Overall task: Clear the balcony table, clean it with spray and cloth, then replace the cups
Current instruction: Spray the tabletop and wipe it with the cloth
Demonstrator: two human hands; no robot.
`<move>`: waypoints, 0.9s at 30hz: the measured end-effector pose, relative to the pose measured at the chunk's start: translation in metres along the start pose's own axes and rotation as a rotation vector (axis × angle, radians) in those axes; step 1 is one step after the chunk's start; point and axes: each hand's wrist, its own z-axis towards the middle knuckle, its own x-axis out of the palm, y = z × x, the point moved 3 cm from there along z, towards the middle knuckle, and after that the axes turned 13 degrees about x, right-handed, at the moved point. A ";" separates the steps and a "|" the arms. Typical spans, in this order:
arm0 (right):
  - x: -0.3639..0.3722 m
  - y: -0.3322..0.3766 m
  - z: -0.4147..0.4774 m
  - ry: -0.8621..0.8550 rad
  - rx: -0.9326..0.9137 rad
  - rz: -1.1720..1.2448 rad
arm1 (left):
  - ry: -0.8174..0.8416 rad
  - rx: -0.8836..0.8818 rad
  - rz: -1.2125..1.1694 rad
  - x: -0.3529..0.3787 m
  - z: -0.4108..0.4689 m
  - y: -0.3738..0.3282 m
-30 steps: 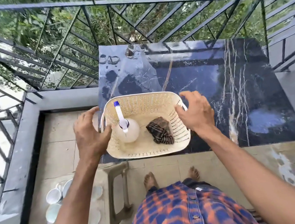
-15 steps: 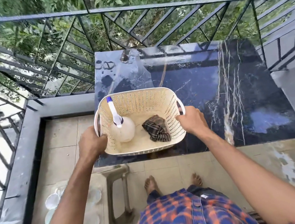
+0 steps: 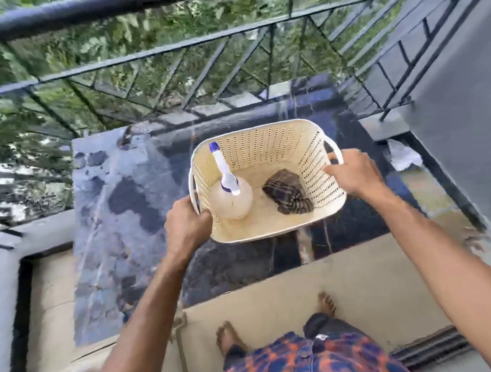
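Two hands held the cream basket (image 3: 273,225) by its side handles. My left hand (image 3: 186,224) was curled closed around the white handle on the left wall, knuckles toward me. My right hand (image 3: 354,173) gripped the handle on the right wall, fingers bent over its rim. Whether the basket rested on the dark marble surface (image 3: 127,230) or hung just above it, I could not tell; it sat over the right part of that surface, near the front edge.

Inside the basket, the spray bottle (image 3: 232,198) stood against the left wall, its pale round body low and its white neck with a blue tip leaning up toward the back left corner. The dark checked cloth (image 3: 288,193) lay crumpled on the basket floor to the right of the bottle, apart from it and close to the right wall.

The marble surface looked glossy, with grey and blue reflections and pale veins, and its left half was bare. Beyond it ran the black metal railing (image 3: 191,45), with green leaves behind the bars. A grey wall (image 3: 467,99) rose on the right. Below, my bare feet (image 3: 226,335) stood on the beige floor tiles, and my orange and blue checked shirt (image 3: 304,365) filled the bottom edge. Much of the view was blurred.
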 end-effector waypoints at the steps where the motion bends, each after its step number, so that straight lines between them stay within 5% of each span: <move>1: -0.016 -0.018 0.011 -0.010 0.015 0.001 | 0.023 0.006 -0.024 0.019 0.001 -0.018; 10: -0.117 -0.160 0.104 -0.028 0.146 0.017 | 0.156 0.009 -0.153 0.186 -0.010 -0.142; 20: -0.112 -0.205 0.136 0.059 0.110 -0.025 | 0.084 -0.083 -0.035 0.224 -0.021 -0.156; 22: -0.115 -0.203 0.131 -0.049 0.038 -0.088 | 0.038 -0.050 -0.016 0.221 -0.021 -0.159; 27: -0.128 -0.166 0.101 -0.486 -0.372 -0.002 | -0.107 0.377 0.116 0.221 -0.017 -0.182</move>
